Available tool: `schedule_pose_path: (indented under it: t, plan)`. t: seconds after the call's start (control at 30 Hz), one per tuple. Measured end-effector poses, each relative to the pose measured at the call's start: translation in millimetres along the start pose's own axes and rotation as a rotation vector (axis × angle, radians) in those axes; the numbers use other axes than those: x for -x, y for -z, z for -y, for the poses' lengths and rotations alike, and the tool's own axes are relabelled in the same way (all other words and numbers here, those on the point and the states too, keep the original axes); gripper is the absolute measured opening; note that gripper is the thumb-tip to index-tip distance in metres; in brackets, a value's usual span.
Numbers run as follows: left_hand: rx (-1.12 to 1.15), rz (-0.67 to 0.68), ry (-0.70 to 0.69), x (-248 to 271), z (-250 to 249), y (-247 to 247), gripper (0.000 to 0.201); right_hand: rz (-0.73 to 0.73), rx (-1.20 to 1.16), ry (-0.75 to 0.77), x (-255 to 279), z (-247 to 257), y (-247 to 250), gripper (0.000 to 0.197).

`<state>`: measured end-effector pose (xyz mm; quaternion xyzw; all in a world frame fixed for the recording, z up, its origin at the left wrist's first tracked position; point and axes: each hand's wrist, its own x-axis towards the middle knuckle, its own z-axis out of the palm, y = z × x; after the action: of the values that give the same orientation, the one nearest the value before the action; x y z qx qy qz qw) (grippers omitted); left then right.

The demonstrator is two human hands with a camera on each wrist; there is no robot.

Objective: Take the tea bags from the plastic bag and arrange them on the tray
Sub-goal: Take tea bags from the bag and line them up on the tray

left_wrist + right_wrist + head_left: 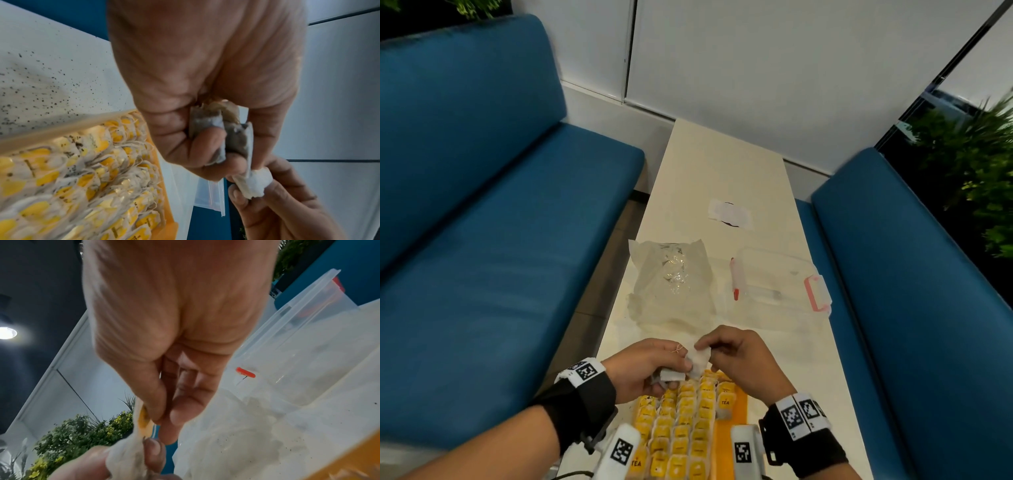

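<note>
Tea bags (pixel 681 435) partly hidden under both hands' grip.

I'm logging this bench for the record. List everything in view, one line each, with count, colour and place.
tray: one, orange, near end of the table, below the hands.
tea bags on tray: many, white with yellow tags, in rows filling most of the tray.
tea bags in hand: at least two, white, held over the tray's far end.
plastic bag: one, clear, crumpled, beyond the hands.
container: one, clear with pink latch, right of the bag.
pen: one, white and red, between bag and container.
paper scrap: one, white, farther up the table.
table: one, cream.
benches: two, blue, either side.
plants: green, behind the benches.
left hand: grips tea bags.
right hand: fingers pinch a tea bag.
</note>
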<state>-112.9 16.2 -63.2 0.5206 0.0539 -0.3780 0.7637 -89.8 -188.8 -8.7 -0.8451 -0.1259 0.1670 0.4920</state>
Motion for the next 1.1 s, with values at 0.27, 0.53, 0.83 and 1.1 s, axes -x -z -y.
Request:
schedule_pose_path:
  t: [0.27, 0.53, 0.83, 1.1]
  plan:
    - [-0.063, -0.155, -0.002, 1.4, 4.3, 13.2, 0.022, -0.033, 0.224, 0.024, 7.4, 1.8, 20.7, 0.02]
    - [-0.229, -0.437, -0.109, 12.9, 15.0, 40.0, 0.003, 0.155, 0.798, -0.052, 31.1, -16.5, 23.6, 0.016]
    - [-0.385, -0.398, -0.168, 15.1, 28.3, 30.9, 0.006, 0.485, 0.887, -0.25, 30.6, -45.7, 6.2, 0.021]
    - [-0.491, -0.393, -0.148, 11.4, 36.1, 25.6, 0.005, 0.258, 1.063, -0.305, 29.0, -87.4, -9.1, 0.026]
